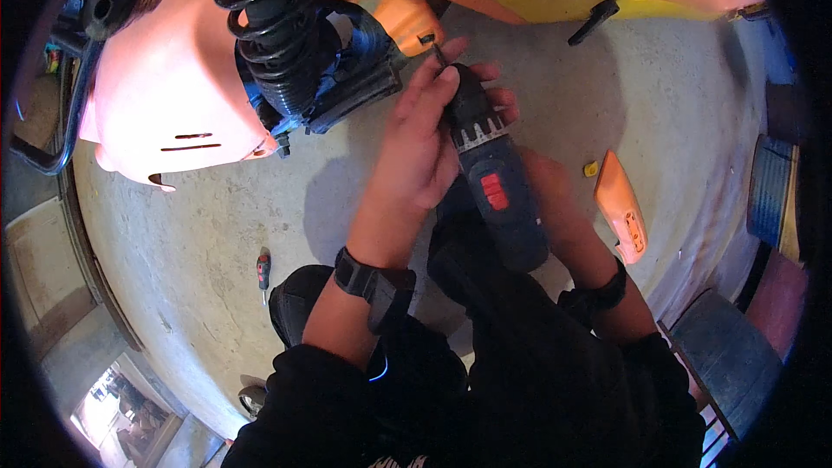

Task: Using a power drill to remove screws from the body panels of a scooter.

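Head view, from the left: a glossy pale-pink body panel overhangs the left part of the concrete floor. A screwdriver lies below it on the floor, in from the left edge. Next comes a black coil spring, upright beside the panel.

Near the middle, the left hand is grasping the nose of a dark power drill, thumb on top and fingertips showing round the far side. The drill is held off the floor, tilted, its thin bit aimed toward an orange flap; whether they touch, I cannot tell. The right hand is against the drill's right side. Its fingers are hidden behind the housing, so I cannot tell how closed they are.

Further right, a small yellow object and a loose orange part lie close together toward the floor's right edge.

My judgement: this front hold suits steadying or seating the bit with the motor idle. Before any spin, the left fingers should move back behind the slotted collar, the bit should be checked for wobble, and the tool squared to the surface, pressing in line with it.
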Action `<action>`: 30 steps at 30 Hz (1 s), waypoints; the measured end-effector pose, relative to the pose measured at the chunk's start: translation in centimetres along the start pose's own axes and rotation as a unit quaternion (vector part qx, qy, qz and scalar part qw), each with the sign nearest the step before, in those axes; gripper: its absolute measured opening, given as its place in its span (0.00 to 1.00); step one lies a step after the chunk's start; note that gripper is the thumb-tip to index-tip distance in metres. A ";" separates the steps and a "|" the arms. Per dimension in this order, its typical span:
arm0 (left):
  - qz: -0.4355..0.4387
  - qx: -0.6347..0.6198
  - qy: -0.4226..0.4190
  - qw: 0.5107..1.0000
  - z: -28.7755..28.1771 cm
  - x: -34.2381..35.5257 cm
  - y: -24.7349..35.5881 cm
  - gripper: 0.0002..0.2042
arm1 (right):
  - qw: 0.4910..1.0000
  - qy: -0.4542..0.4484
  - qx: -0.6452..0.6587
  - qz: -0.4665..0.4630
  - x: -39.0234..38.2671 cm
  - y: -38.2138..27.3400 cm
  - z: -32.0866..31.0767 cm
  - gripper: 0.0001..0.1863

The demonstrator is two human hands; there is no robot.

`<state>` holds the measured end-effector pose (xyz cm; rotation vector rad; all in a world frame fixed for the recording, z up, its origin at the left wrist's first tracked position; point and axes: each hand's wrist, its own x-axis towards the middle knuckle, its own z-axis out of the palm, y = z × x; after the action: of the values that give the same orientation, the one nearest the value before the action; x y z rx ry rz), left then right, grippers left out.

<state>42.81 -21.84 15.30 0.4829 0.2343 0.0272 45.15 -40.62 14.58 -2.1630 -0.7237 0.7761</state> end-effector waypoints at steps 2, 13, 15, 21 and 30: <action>0.006 -0.003 -0.009 1.000 -0.2 0.0 0.0 0.21 | 0.998 0.033 -0.014 -0.048 -0.2 0.7 0.6 0.26; 0.005 0.012 0.011 1.000 -0.5 0.2 0.1 0.20 | 0.999 0.038 0.006 -0.026 0.4 0.1 1.3 0.25; 0.008 0.033 0.012 0.999 -0.7 0.2 0.3 0.22 | 1.000 0.017 0.019 0.000 0.5 -0.3 1.3 0.25; 0.011 0.127 0.061 0.990 0.8 0.3 0.6 0.19 | 0.987 0.082 -0.045 -0.128 0.1 3.2 4.1 0.27; 0.007 0.240 0.067 0.968 0.3 0.4 1.0 0.18 | 0.962 0.029 0.242 -0.124 0.8 1.6 6.1 0.13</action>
<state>43.34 -21.06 15.98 0.9671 0.3731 0.0168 41.81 -38.42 9.67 -1.6123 -0.6761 0.6709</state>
